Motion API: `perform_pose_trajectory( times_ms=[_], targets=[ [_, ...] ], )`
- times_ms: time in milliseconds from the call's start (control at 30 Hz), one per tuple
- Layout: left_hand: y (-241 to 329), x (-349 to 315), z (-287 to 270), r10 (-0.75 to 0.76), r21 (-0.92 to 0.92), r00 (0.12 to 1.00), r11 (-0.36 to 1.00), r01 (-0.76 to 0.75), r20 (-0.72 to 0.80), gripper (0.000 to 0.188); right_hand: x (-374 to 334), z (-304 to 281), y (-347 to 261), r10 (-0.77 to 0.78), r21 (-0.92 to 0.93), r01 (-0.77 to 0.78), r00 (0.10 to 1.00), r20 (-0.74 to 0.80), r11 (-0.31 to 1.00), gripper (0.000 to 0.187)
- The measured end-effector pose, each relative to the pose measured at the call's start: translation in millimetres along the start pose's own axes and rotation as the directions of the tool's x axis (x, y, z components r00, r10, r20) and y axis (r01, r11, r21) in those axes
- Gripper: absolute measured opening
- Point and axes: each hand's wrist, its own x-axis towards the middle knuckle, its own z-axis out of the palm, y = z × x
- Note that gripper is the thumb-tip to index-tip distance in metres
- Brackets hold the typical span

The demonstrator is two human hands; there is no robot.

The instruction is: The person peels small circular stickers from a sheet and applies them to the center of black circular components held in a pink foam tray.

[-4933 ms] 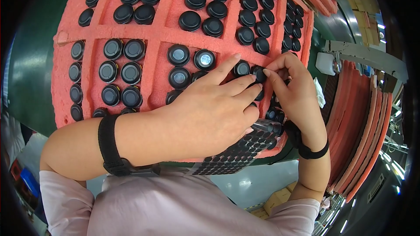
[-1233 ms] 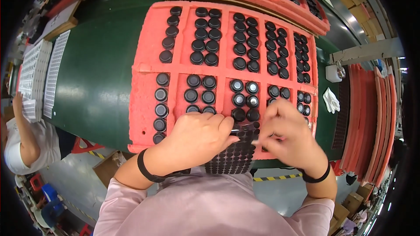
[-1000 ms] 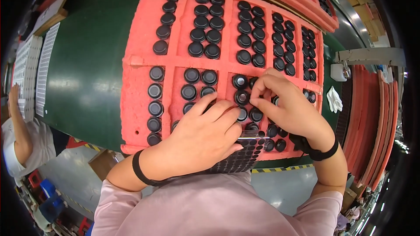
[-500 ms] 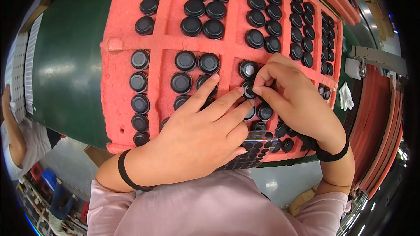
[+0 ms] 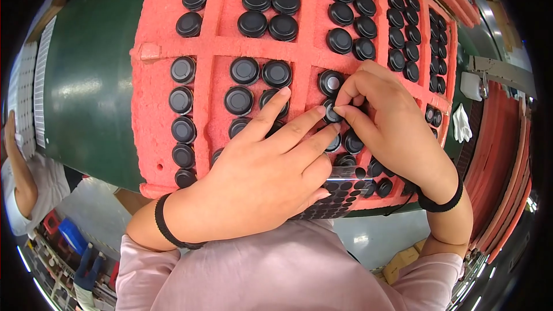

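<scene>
Rows of black round speaker-like parts (image 5: pixel 245 71) sit in the compartments of a pink foam tray (image 5: pixel 247 48). Spread flat over the near rows is my left hand (image 5: pixel 268 158), its fingers apart. Two of its fingertips rest against one round part (image 5: pixel 330 111). On the right edge of that same part, my right hand (image 5: pixel 383 112) has thumb and forefinger pinched together; whatever lies between them is too small to make out. Just above sits a part with a shiny centre (image 5: pixel 330 83). A clear sheet of black round stickers (image 5: pixel 345 196) lies below my left hand, partly covered by it.
The tray stands on a green table (image 5: pixel 86 92). White gloves (image 5: pixel 461 124) lie at its right, near a metal arm (image 5: pixel 501 75). Pink foam sheets (image 5: pixel 489 167) are stacked at the far right. Another person's arm (image 5: pixel 20 167) shows at the far left.
The view has shifted slightly over the tray. Both hands stay at the same round part, my right thumb and forefinger still pinched at its edge.
</scene>
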Motion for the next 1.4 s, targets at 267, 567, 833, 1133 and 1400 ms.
perform_pose_trajectory(
  times_ms=[267, 567, 833, 1133, 1400],
  targets=[
    [0, 0, 0, 0.022, -0.007, 0.999, 1.000, -0.022, -0.030, 0.037, -6, -4, -5, -0.132, -0.266, 0.101, 0.986, -0.103, 0.959, 0.014],
    [-1, -2, 2, 0.046, 0.006, 0.988, 0.999, -0.046, -0.148, 0.038, -49, -27, -22, 0.049, 0.282, -0.089, 0.988, 0.148, 0.955, 0.020],
    [1, 0, 2, 0.070, 0.047, 0.982, 0.997, -0.063, -0.177, 0.037, -62, -25, -26, 0.006, 0.192, -0.023, 0.996, 0.090, 0.981, 0.027],
    [0, -1, 4, 0.076, 0.045, 0.982, 0.997, -0.069, -0.173, 0.034, -61, -19, -28, -0.037, 0.006, 0.037, 0.998, 0.043, 0.999, 0.030],
    [0, -1, -3, 0.001, -0.005, 0.990, 1.000, -0.002, -0.143, 0.032, -59, -33, -15, -0.249, -0.065, 0.252, 0.967, 0.044, 0.966, 0.030]
  ],
)
